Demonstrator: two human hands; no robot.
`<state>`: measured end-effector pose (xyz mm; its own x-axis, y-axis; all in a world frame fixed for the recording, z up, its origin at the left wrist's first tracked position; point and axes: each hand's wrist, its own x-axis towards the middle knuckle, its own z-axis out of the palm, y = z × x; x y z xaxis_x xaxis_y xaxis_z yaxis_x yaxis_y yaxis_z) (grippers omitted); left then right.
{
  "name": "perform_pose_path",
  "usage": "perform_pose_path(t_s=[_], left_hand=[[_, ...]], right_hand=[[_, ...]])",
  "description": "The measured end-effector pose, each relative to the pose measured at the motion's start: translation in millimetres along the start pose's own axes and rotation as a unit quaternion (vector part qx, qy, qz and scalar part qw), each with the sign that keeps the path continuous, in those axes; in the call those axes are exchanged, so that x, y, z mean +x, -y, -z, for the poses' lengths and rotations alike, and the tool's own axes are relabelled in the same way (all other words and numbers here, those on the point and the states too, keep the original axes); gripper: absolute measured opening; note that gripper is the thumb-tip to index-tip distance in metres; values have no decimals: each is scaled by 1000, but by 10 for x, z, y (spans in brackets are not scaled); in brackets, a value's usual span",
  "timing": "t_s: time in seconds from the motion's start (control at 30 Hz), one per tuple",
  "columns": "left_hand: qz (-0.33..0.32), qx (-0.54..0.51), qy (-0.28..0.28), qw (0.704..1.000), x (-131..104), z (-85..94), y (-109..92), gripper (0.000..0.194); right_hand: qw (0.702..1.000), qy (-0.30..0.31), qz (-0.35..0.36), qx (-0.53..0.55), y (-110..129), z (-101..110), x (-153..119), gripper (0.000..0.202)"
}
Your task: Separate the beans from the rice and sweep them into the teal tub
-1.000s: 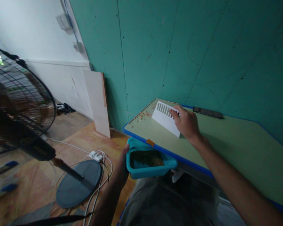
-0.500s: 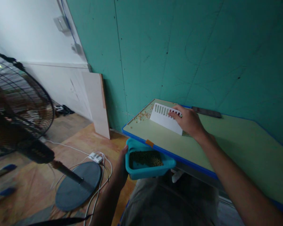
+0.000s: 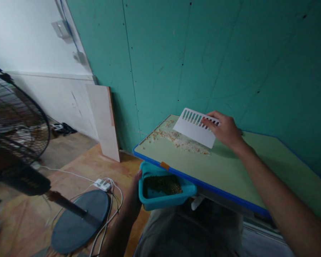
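Note:
My right hand [image 3: 226, 130] grips a white slotted plastic scraper [image 3: 194, 132] by its slotted upper edge, tilted just above the tabletop [image 3: 238, 167]. Below and left of the scraper lies a loose band of mixed grains [image 3: 176, 140], tan and whitish, too small to name. My left hand [image 3: 135, 194] is closed around the left side of a teal plastic tub [image 3: 163, 205], held under the table's front edge. Dark green grains [image 3: 160, 184] and some tan ones lie inside the tub. The left fingers are partly hidden by the tub.
A teal wall [image 3: 155, 71] stands behind the table. To the left are a standing fan [image 3: 18, 142] with a round base, a power strip [image 3: 102, 184] with looped white cords on the floor, and a leaning white board [image 3: 103, 121].
The scraper has risen off the tabletop and moved slightly right with my right hand, uncovering more of the grains. My left hand still holds the tub; the view has shifted slightly.

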<state>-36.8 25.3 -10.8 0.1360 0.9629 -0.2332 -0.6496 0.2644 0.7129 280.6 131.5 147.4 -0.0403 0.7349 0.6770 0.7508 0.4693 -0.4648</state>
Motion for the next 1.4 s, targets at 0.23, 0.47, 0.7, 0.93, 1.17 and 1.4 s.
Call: perform_pose_path(t_s=[0.23, 0.47, 0.7, 0.93, 1.17, 1.4], left_hand=[[11, 24, -2, 1000, -34, -79, 80, 41], [-1, 18, -13, 1000, -57, -103, 62, 32], [9, 23, -26, 999, -31, -39, 43, 40], [23, 9, -12, 1000, 64, 79, 67, 41], [15, 5, -13, 1000, 63, 92, 82, 44], [19, 10, -12, 1000, 55, 95, 76, 42]], right_hand=[[982, -111, -134, 74, -509, 111, -80, 35], [967, -112, -199, 111, -851, -106, -129, 40], [961, -91, -217, 146, -1051, -218, -221, 43], [960, -68, -235, 136, -944, -282, -263, 44], [970, -76, -195, 122, -842, -309, -252, 47], [980, -60, -149, 114, -574, -371, -262, 44]])
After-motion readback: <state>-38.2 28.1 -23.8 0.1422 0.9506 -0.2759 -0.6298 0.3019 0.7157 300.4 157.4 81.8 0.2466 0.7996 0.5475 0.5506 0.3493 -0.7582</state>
